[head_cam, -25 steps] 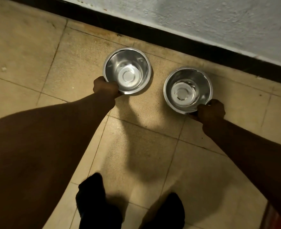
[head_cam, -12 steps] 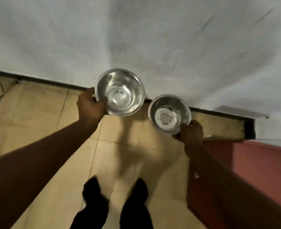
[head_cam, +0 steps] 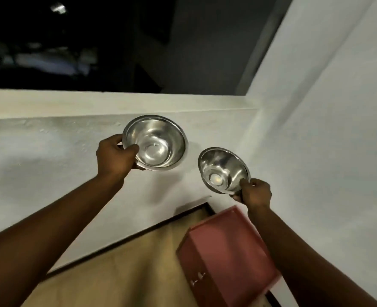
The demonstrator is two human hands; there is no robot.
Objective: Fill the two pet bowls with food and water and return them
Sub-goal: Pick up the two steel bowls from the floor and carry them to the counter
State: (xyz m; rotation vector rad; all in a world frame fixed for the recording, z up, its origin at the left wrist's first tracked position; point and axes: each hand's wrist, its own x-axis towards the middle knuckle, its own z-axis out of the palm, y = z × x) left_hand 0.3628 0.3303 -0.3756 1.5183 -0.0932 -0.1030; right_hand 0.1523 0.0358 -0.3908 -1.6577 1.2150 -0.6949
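Note:
Two shiny steel pet bowls are held up in the air in front of a white wall. My left hand [head_cam: 114,157] grips the near-left rim of the larger bowl [head_cam: 157,144], thumb inside. The smaller bowl [head_cam: 221,169] sits lower and to the right, with my right hand [head_cam: 255,191] pinching its near-right rim. Both bowls look empty and tilt slightly toward me. They are apart and do not touch.
A low white wall [head_cam: 50,156] with a ledge [head_cam: 94,103] runs across the view, with a dark space beyond it. A second white wall [head_cam: 338,129] meets it on the right. A pink box-like cabinet [head_cam: 225,258] stands below the right bowl on the tan tiled floor [head_cam: 127,273].
Both bowls went from resting on the floor to being lifted chest high in my hands. The view has swung upward, so the ledge and dark space beyond now show.

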